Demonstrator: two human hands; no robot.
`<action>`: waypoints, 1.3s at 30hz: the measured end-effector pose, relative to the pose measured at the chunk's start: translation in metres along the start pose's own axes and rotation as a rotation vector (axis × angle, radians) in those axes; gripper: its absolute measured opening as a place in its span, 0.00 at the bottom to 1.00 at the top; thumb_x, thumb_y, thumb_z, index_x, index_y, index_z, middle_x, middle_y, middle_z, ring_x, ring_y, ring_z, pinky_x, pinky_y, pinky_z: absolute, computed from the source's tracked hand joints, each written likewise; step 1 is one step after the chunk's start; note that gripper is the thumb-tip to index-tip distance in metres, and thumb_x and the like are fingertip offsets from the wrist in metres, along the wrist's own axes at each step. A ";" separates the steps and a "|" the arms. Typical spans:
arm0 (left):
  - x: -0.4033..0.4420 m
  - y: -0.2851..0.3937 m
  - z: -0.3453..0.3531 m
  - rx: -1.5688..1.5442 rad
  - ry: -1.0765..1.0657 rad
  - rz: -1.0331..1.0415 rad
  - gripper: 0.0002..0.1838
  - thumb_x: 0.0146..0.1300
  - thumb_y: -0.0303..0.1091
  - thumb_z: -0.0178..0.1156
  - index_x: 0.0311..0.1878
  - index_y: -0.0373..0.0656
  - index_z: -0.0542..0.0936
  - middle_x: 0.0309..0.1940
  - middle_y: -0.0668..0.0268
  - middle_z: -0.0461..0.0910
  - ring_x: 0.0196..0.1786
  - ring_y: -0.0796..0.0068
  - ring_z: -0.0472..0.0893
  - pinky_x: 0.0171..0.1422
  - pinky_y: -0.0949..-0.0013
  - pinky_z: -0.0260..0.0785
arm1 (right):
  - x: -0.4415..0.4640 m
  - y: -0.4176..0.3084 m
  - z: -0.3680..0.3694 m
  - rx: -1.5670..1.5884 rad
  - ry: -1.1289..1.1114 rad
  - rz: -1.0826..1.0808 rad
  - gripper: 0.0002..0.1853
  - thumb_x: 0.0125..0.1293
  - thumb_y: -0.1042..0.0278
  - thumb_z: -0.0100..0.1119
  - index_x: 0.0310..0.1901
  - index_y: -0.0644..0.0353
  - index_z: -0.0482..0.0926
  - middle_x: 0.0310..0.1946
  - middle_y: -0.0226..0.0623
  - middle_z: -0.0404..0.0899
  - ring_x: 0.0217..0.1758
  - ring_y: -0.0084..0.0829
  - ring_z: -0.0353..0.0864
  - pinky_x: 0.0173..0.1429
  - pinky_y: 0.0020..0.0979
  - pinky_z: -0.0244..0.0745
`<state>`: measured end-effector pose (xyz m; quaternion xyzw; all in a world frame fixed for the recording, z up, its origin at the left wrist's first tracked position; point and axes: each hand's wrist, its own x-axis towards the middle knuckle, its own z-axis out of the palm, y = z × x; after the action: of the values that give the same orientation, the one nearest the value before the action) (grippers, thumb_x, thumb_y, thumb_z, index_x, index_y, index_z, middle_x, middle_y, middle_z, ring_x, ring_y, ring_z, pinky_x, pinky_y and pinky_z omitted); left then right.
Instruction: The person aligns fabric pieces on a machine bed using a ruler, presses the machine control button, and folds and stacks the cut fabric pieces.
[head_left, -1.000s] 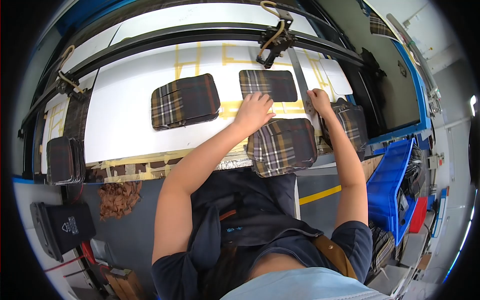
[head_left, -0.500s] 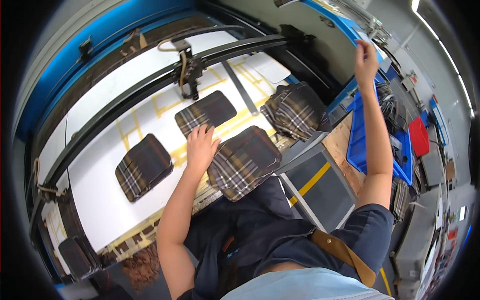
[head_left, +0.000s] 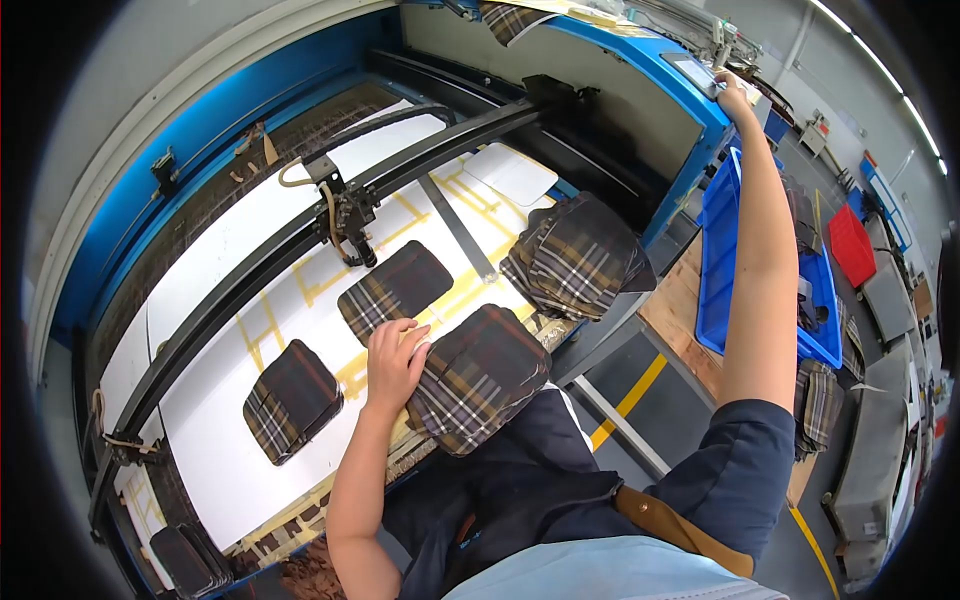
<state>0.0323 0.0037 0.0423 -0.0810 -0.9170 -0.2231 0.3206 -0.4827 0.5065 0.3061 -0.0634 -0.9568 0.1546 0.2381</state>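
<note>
My left hand (head_left: 396,362) lies with its fingers spread at the lower edge of a dark plaid piece (head_left: 396,290) on the white work surface (head_left: 215,440). Just right of that hand is a stack of plaid pieces (head_left: 482,375) at the front edge. Another plaid piece (head_left: 292,402) lies to the left, and a thicker stack (head_left: 578,255) is at the right. My right hand (head_left: 734,95) reaches far up to a control panel (head_left: 693,75) on the blue machine frame; its fingertips are too small to make out.
A black gantry rail (head_left: 245,285) with a tool head (head_left: 347,213) crosses above the surface. At the right are a blue bin (head_left: 715,250), a wooden board (head_left: 680,310) and a red bin (head_left: 850,246). More plaid pieces (head_left: 185,560) sit at lower left.
The view has swung to the right. My right hand has left the metal strip beside the plaid pieces and moved up to the control panel. My left hand stays by the same plaid piece.
</note>
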 end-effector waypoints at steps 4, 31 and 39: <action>0.000 0.000 0.001 -0.006 -0.006 0.002 0.14 0.55 0.28 0.67 0.46 0.44 0.82 0.46 0.62 0.77 0.51 0.58 0.76 0.55 0.57 0.66 | 0.014 0.014 0.004 0.056 -0.048 -0.096 0.25 0.59 0.67 0.51 0.58 0.28 0.73 0.60 0.47 0.76 0.67 0.48 0.71 0.68 0.44 0.61; -0.008 -0.003 -0.013 -0.116 0.116 0.304 0.11 0.52 0.31 0.70 0.22 0.43 0.77 0.18 0.66 0.74 0.22 0.65 0.74 0.28 0.65 0.64 | -0.492 -0.128 0.117 0.770 -0.574 -0.665 0.17 0.61 0.72 0.65 0.50 0.65 0.76 0.41 0.42 0.76 0.46 0.37 0.75 0.50 0.33 0.72; -0.008 -0.005 -0.015 -0.102 0.144 0.303 0.11 0.52 0.31 0.70 0.22 0.43 0.77 0.19 0.66 0.75 0.22 0.66 0.75 0.29 0.65 0.66 | -0.513 -0.163 0.119 0.563 -0.211 -0.845 0.11 0.54 0.76 0.67 0.40 0.63 0.80 0.38 0.43 0.75 0.46 0.45 0.73 0.51 0.39 0.69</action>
<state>0.0451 -0.0076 0.0462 -0.2181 -0.8565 -0.2237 0.4108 -0.0963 0.2209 0.0354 0.4109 -0.8391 0.3018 0.1896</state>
